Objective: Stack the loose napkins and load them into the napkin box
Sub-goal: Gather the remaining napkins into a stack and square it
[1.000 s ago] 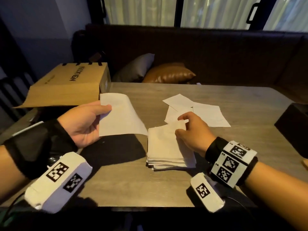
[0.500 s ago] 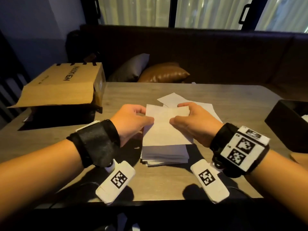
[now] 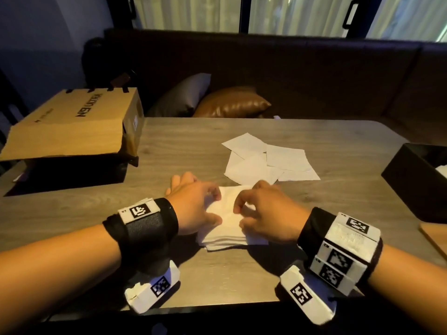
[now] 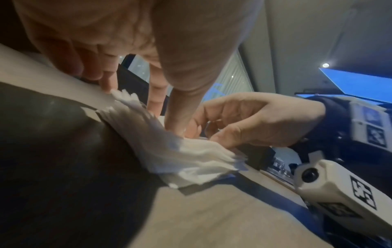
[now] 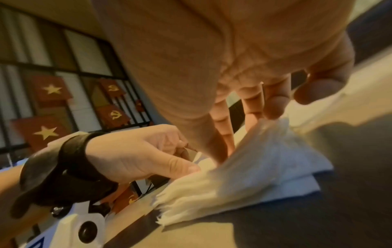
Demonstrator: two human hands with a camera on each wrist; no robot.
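The wooden table (image 3: 242,136) carries everything. At its right edge sits the black napkin box (image 3: 411,180), opening upward. The napkin stack (image 3: 225,238) lies flat near the table's front edge, roughly square, edges squared to that edge. Loose napkins (image 3: 266,160) lie scattered flat just behind the stack. The left hand (image 3: 193,209) and right hand (image 3: 266,211), fingers bent, press down on the stack's top.
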